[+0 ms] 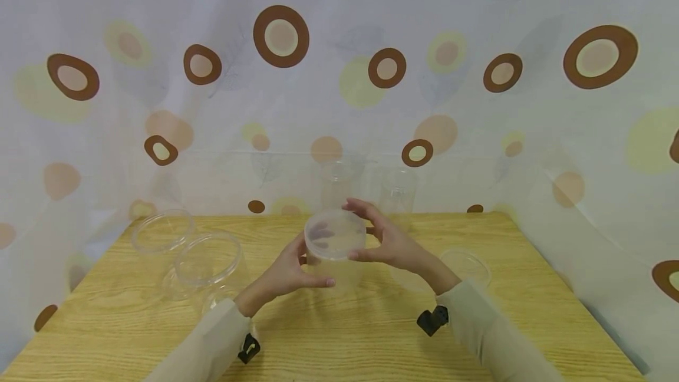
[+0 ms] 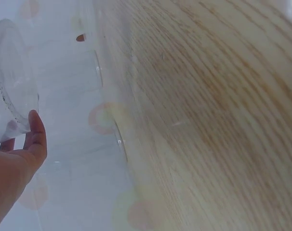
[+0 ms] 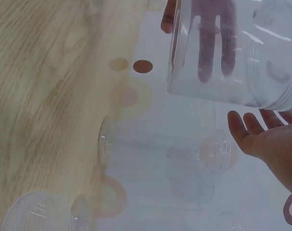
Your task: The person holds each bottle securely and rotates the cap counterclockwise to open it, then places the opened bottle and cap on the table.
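Note:
A clear round plastic jar [image 1: 339, 274] is held upright above the table by both hands. Its translucent round top, which looks like a lid [image 1: 339, 234], faces up. My left hand [image 1: 289, 270] grips the jar's body from the left, thumb in front; its far fingers show through the clear plastic. My right hand [image 1: 392, 243] spans the lid's right edge, thumb at the front and fingers bent toward the back. In the right wrist view the jar [image 3: 220, 91] appears sideways, the right fingertips close to its lid end. The left wrist view catches only part of the jar [image 2: 18, 72].
Two clear open containers [image 1: 209, 282] stand on the wooden table [image 1: 339, 346] at left, with small clear round pieces beside them. Two tall clear containers [image 1: 398, 193] stand at the back. Flat clear discs [image 1: 477, 267] lie at right. A patterned curtain [image 1: 339, 117] encloses the table.

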`<state>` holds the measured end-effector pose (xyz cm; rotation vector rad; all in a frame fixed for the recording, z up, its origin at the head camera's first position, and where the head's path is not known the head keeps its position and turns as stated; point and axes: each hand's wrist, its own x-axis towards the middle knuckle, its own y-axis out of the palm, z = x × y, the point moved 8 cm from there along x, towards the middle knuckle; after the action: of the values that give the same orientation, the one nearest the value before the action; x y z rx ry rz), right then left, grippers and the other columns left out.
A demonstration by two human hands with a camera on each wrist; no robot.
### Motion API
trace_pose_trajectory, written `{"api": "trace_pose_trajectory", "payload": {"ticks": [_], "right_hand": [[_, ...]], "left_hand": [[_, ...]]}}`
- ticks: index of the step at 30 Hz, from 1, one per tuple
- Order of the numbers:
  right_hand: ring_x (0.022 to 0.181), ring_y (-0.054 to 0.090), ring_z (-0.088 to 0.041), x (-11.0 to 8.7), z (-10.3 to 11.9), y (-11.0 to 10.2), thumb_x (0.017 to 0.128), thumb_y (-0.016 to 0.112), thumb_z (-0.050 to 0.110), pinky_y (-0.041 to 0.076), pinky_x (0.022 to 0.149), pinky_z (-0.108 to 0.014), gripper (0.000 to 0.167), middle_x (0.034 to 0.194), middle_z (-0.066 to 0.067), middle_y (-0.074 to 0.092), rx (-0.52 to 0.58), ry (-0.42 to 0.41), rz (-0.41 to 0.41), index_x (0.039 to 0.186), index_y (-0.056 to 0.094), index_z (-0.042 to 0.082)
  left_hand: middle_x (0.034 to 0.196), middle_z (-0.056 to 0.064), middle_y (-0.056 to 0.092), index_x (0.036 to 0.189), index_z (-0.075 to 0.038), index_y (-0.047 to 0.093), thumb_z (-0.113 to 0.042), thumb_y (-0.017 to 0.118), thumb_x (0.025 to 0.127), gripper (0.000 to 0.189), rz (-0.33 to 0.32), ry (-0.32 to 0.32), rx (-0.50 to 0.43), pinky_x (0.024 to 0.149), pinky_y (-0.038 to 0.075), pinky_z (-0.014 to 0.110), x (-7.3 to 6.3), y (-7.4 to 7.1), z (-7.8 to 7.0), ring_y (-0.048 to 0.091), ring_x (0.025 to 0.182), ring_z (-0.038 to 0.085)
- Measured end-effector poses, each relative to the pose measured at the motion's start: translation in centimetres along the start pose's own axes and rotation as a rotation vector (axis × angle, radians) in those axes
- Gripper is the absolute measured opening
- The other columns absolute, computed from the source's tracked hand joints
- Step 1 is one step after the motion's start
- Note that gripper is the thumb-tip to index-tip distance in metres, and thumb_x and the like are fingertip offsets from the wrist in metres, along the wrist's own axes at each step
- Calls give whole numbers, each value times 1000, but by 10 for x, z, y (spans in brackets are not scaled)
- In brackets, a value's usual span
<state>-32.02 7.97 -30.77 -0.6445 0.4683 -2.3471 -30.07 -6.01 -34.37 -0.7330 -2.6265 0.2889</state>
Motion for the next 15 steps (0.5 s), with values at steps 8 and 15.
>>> {"api": "trace_pose_trajectory", "payload": {"ticks": [8,15], "right_hand": [[129,33,-25,-4,-1,3,75,75,25,34,101,-52,85,144,-8,29,-87,29,-130,142,24,15],[127,35,-29,-3,-4,2,77,74,25,32,102,-53,82,143,-7,28,-70,56,-56,142,25,12]], "left_hand": [[142,3,34,145,-25,20,-8,78,70,96,-8,20,-9,91,40,44,2,1,0,37,126,25],[141,3,35,145,-25,20,-10,78,70,96,4,25,-16,90,40,43,3,2,5,39,124,25]]}}
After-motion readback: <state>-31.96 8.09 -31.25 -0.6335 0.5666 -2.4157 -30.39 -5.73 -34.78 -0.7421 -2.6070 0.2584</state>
